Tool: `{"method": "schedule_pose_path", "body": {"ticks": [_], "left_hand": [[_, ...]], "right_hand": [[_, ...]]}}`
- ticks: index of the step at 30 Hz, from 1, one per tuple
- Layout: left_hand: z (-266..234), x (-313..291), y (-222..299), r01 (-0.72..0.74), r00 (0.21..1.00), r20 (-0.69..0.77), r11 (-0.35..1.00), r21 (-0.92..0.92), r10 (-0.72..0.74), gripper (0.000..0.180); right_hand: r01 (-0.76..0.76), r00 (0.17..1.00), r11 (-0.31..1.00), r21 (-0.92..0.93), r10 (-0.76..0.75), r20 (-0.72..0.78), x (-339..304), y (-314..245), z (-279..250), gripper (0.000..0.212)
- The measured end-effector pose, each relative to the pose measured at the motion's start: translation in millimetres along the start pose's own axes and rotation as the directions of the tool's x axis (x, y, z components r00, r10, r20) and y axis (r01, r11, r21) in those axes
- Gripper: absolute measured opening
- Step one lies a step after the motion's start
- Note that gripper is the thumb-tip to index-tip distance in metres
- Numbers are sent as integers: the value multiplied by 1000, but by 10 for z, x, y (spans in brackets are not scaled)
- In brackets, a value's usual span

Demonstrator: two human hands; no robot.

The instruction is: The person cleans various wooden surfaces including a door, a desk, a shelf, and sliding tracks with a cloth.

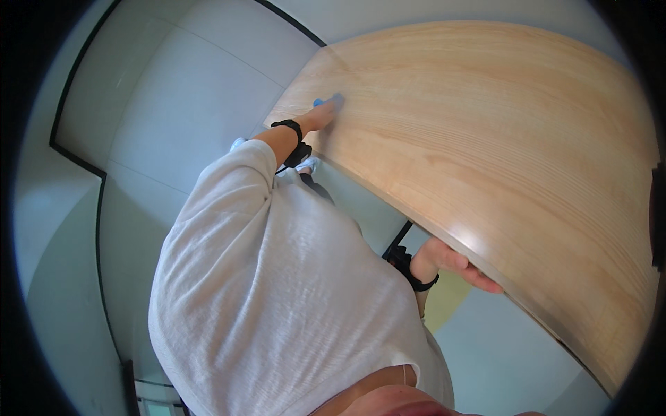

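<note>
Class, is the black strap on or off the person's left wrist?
On: the black strap wraps over the wrist behind the left hand.

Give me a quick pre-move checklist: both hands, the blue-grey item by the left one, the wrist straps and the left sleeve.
1. Left hand over the wooden tabletop: ok.
2. Blue-grey item sharp enough to identify: not ok, it is small and blurred.
3. Left hand's grip on that item: cannot tell, the fingers blur into it.
4. Right hand at the tabletop's edge: ok; how firmly it holds, cannot tell.
5. Black straps on both wrists, left strap and right strap: ok.
6. Left sleeve short of the strap: ok.
</note>
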State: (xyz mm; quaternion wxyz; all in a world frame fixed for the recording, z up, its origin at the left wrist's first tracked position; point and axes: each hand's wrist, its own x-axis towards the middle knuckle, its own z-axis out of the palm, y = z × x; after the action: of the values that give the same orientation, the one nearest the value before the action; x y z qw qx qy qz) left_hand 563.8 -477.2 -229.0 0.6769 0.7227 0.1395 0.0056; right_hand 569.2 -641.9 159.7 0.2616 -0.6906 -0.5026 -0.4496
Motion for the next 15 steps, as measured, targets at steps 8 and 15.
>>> {"method": "schedule_pose_path", "body": {"ticks": [8,15], "left_hand": [[508,-43,-1564,386,899,101,881,274,-425,37],[200,211,-238,253,966,-88,956,150,-242,27]], "right_hand": [[128,982,992,9,-125,-145,252,-60,342,67],[131,980,991,-7,-130,-147,262,-86,328,67]]}}
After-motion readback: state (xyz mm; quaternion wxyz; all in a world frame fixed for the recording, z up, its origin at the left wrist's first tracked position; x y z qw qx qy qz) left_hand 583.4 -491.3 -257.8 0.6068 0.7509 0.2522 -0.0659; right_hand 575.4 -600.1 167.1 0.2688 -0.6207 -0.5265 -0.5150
